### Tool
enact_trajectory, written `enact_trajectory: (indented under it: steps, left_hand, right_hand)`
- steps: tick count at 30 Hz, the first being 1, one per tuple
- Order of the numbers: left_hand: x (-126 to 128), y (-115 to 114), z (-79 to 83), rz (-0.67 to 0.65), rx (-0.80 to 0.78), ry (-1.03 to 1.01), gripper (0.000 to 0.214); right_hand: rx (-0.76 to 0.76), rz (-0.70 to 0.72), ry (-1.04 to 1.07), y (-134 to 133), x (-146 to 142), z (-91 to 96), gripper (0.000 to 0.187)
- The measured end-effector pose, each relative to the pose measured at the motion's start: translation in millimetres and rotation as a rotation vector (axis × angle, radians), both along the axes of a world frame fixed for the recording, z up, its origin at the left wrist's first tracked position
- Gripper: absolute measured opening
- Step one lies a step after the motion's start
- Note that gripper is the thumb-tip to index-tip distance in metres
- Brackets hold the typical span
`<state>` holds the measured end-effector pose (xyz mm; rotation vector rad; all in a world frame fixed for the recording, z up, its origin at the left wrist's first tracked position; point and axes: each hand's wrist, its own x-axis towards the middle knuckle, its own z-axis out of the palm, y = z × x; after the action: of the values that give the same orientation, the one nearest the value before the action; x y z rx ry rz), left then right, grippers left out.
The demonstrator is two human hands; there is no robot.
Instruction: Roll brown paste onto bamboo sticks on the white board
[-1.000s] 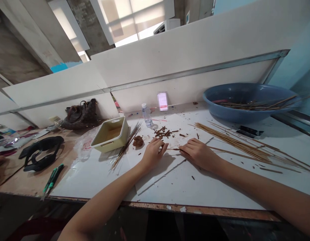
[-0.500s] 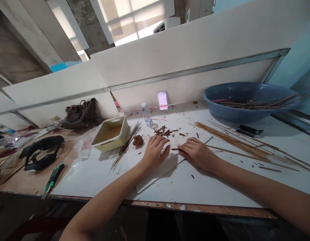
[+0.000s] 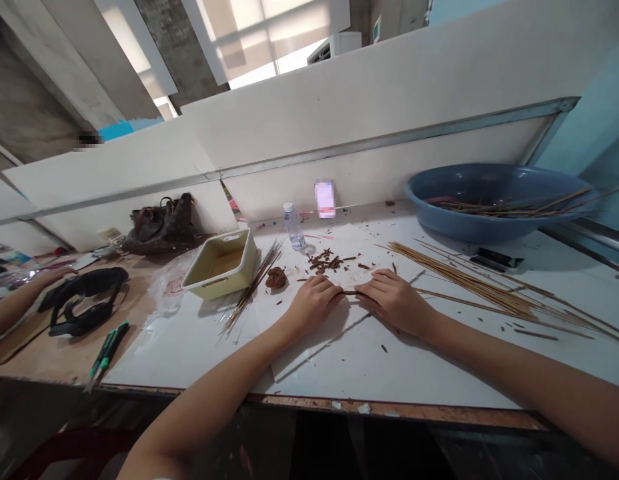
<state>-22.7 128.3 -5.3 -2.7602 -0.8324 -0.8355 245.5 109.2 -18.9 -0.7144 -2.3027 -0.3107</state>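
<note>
A thin stick with a brown coating (image 3: pixel 350 292) runs between my two hands, low over the white board (image 3: pixel 334 357). My left hand (image 3: pixel 315 301) is palm down with its fingers together, closed over the stick's left part. From the right, my right hand (image 3: pixel 393 303) grips the same stick under curled fingers, and a bare length of stick shows beyond it. Small brown scraps (image 3: pixel 325 261) lie scattered just behind my hands. A brown lump of dough-like paste (image 3: pixel 276 279) sits to the left of my left hand.
Right of my hands lies a bundle of thin sticks (image 3: pixel 454 277), with a big blue basin (image 3: pixel 489 223) behind. On the left are a yellow-green tub (image 3: pixel 214 288), more sticks (image 3: pixel 252 280), a water bottle (image 3: pixel 293 228), cutters (image 3: pixel 107 353), a black headset (image 3: pixel 87 303) and another person's hand (image 3: pixel 49 275).
My left hand has shifted slightly right and its fingers have closed down over the stick. My right hand has barely moved. The other person's hand has reached in at far left.
</note>
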Motion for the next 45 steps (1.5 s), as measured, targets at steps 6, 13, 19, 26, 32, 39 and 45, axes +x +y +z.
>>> enact_trajectory:
  steps: [6,13,19,26,32,39,45]
  left_hand:
    - [6.5,-5.2,-1.3,-0.002,0.029,0.036,0.015]
    - [7.6,-4.2,-3.1,-0.012,0.010,-0.020,0.015]
    - [8.9,-4.1,-8.9,-0.002,-0.028,-0.029,0.014]
    - [7.9,-3.1,-8.1,0.004,-0.016,-0.038,0.014]
    - [7.1,-0.7,-11.9,0.012,-0.034,-0.033,0.016]
    - [3.9,-1.0,-5.7,0.012,-0.049,-0.071,0.017]
    - [3.1,-1.0,-6.1,-0.007,-0.033,-0.097,0.017]
  right_hand:
    - [-0.003,0.036,-0.034,-5.2,-6.3,4.8,0.020]
    - [-0.031,0.041,-0.008,-5.7,-8.0,3.0,0.020]
    - [-0.023,0.044,-0.023,-7.4,-7.7,6.1,0.022]
    - [-0.034,0.043,-0.021,-6.5,-6.8,4.0,0.021]
    - [-0.045,0.030,-0.046,-6.2,-6.9,2.8,0.022]
    - [-0.062,-0.005,-0.025,-3.1,-3.8,0.7,0.026]
    - [-0.043,-0.007,-0.015,-3.1,-2.5,2.0,0.025]
